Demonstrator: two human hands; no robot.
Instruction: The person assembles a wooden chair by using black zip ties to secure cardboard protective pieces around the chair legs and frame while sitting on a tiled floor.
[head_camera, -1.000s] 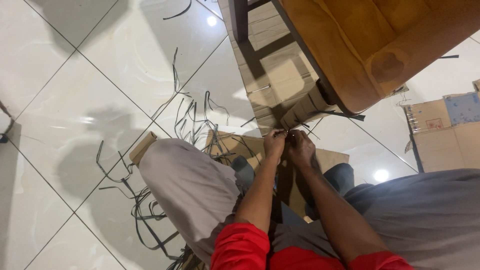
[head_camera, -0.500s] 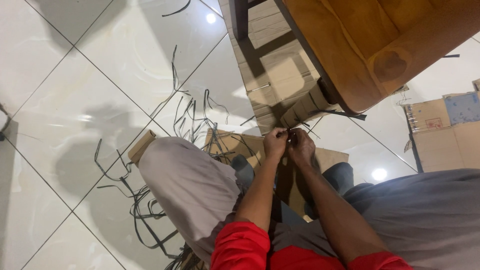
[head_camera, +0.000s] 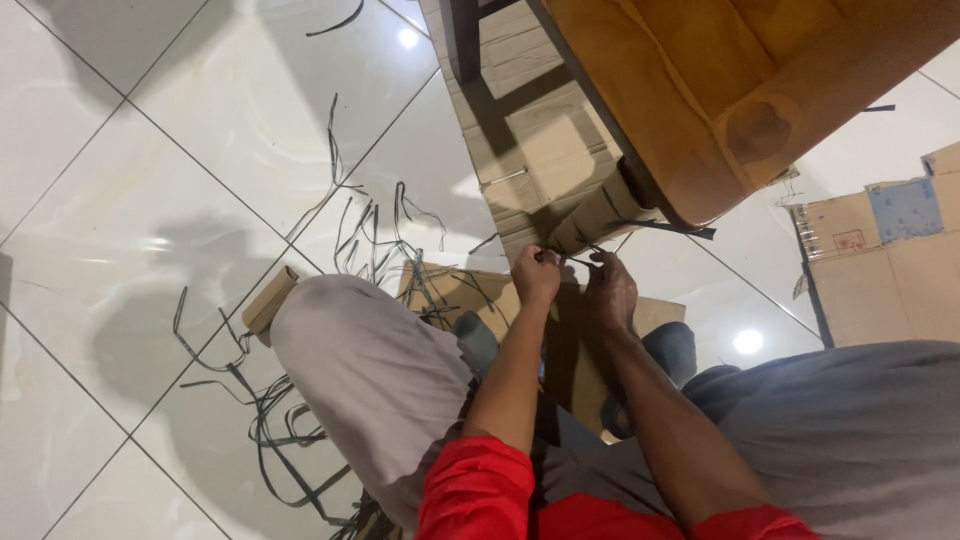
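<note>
Head view: compared with a second ago, our hands sit in almost the same spot at frame centre, only slightly shifted, so we judge the work on the strap is ongoing, not finished. Our left hand (head_camera: 535, 275) is curled shut, pinching a thin dark plastic strap (head_camera: 660, 228) near its end; our right hand (head_camera: 610, 292) is closed beside it, fingertips on the same strap, though how tightly it grips we cannot tell. The strap runs from our fingers to the right, flat and narrow, passing under the rounded corner of a brown wooden furniture piece (head_camera: 740, 90) in the upper right, smooth with a dark knot mark. Behind the hands a corrugated cardboard wrap (head_camera: 530, 150), matte tan with creases, covers a leg or panel. More cut straps (head_camera: 270, 420) lie curled and tangled on the glossy white tiled floor (head_camera: 130, 200), left and lower left. A flat cardboard sheet (head_camera: 450, 290) lies under our knees; cardboard boxes (head_camera: 880, 260) stand at the right edge. Red sleeves, grey trousers at the bottom.
</note>
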